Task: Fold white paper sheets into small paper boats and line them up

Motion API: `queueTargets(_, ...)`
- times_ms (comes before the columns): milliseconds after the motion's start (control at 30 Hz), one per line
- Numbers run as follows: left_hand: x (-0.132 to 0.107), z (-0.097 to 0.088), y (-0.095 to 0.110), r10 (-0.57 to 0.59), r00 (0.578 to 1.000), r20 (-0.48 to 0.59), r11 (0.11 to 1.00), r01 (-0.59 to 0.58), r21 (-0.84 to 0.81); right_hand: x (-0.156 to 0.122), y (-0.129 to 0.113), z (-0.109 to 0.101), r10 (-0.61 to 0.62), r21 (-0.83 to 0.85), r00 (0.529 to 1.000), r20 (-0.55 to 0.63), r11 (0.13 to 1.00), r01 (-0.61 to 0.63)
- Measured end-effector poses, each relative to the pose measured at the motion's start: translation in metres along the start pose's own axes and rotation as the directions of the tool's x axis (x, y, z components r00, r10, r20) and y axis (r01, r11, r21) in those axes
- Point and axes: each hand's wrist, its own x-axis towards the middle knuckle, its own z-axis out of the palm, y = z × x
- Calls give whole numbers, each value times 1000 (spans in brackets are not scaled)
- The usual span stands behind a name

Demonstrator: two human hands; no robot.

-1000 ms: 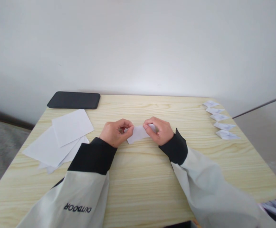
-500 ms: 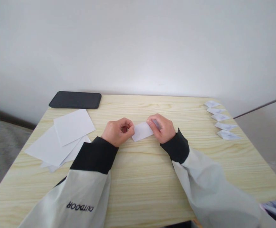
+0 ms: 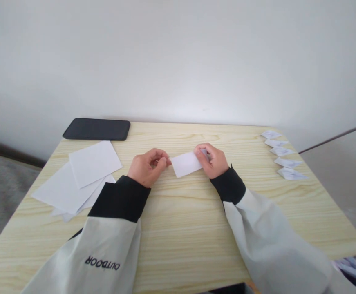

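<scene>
My right hand (image 3: 212,160) pinches the right end of a folded white paper (image 3: 186,164) between thumb and curled fingers, above the middle of the table. Its long rectangular part points left, and the right end is partly hidden by my hand. My left hand (image 3: 149,165) is closed, with thumb and forefinger drawn together. Its fingertips are right beside the paper's upper left corner; the paper's left edge shows whole, outside the fingers.
Several loose white sheets (image 3: 95,164) overlap at the left. Behind them lies a black phone-like slab (image 3: 97,129). Several small folded paper pieces (image 3: 292,174) form a column along the right edge of the wooden table (image 3: 186,237). A dark object (image 3: 227,289) shows at the bottom edge.
My left hand has drawn slightly left, off the paper's end. My right hand has shifted a little right and away from me with the paper, baring more of its left part.
</scene>
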Motion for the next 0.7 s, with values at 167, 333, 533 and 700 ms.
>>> queueTargets(167,1,3,-2,74,991,116,988,-88,124,-5,-17,8,-12,64,986,166,998,1)
queueTargets(333,3,4,-5,144,978,149,936,-183,299,-8,-19,15,90,102,982,166,989,-108)
queueTargets(533,7,3,-13,272,958,93,846,-284,450,-9,-13,20,214,142,976,46,965,-218)
queueTargets(700,8,4,-14,241,966,88,846,-254,468,-9,-11,19,125,105,990,72,986,-132)
